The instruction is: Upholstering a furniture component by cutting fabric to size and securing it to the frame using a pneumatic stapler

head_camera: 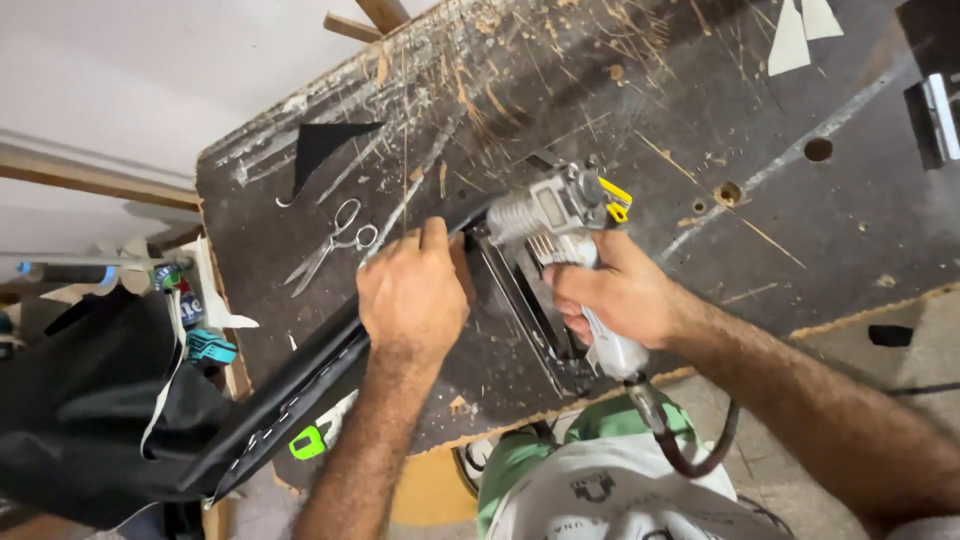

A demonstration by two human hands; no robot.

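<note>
Two hands on the job: your left hand (413,295) presses flat on the black fabric-covered strip (290,400), fingers bent over its upper end and clamped down on it; your right hand (620,295) is clenched round the grip of the pneumatic staple gun (560,225). Whether a finger rests on the trigger, you cannot tell from here.

Risk, as judged from this: the gun's nose sits just beside your left fingertips — a slip or a kick could put a staple into them. The strip runs off the near-left edge of the scarred workbench (700,120) with much of it unsupported; its weight could drag the piece out of line as you fire. The air hose (700,455) loops under your right wrist and could tug the tool.

Count: one staple gun, one strip, one pair of scissors (335,240) lying near the left hand, one dark triangular offcut (325,145), two pale scraps (800,30) at the far edge.
</note>
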